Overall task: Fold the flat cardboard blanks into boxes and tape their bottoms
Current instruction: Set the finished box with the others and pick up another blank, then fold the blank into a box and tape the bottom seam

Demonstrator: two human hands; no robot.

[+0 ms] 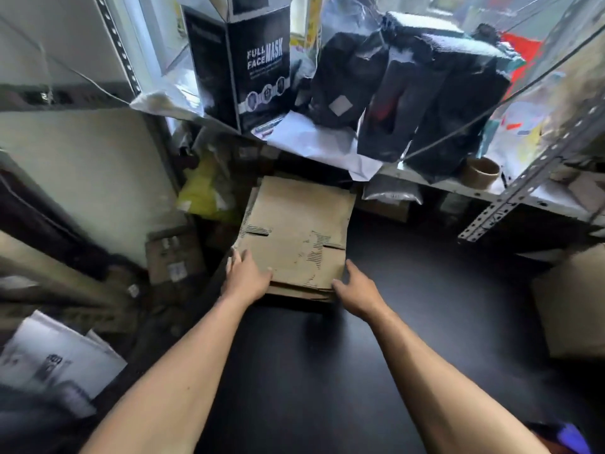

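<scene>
A stack of flat brown cardboard blanks (294,231) lies on the dark floor below a metal shelf. The top blank has torn patches showing its corrugation. My left hand (247,276) lies on the stack's near left corner, fingers laid over the top blank. At the near right corner my right hand (355,285) touches the edge of the stack, thumb at the side, fingers stretched forward. A brown tape roll (481,174) stands on the shelf at the right.
The metal shelf (491,194) carries a black "Full Face Mask" box (248,60), black wrapped packages (425,93) and white paper. Small cardboard boxes (173,253) and a yellow bag (203,191) sit at the left. A large carton (573,306) stands at the right.
</scene>
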